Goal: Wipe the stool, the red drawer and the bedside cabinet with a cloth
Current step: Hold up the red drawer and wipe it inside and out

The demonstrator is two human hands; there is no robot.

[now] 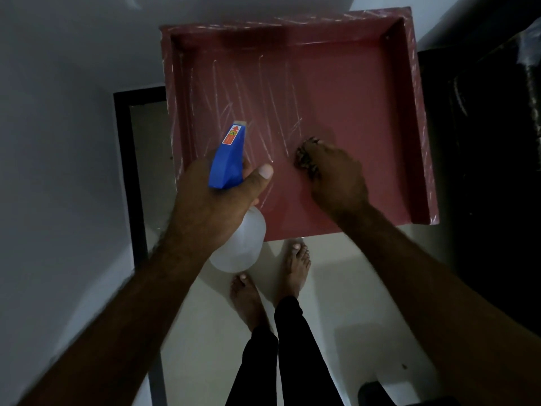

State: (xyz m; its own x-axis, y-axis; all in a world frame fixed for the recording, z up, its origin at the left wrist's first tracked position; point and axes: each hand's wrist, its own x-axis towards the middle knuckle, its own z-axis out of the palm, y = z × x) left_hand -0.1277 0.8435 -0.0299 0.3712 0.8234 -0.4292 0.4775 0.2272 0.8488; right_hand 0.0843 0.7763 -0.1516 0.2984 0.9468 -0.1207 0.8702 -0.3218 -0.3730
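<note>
The red drawer [336,92] lies open side up below me, its floor streaked with pale wet lines. My right hand [333,174] presses a small dark patterned cloth [304,153] onto the drawer floor near its middle; most of the cloth is hidden under the fingers. My left hand [213,200] grips a spray bottle [237,244] with a blue trigger head and a clear white body, held over the drawer's front left corner, nozzle pointing away from me. The stool and the bedside cabinet cannot be made out.
My bare feet [295,265] stand on pale floor tiles just under the drawer's near edge. A white wall fills the left side, with a black-framed opening [128,177] beside the drawer. Dark furniture [483,142] stands at the right. The room is dim.
</note>
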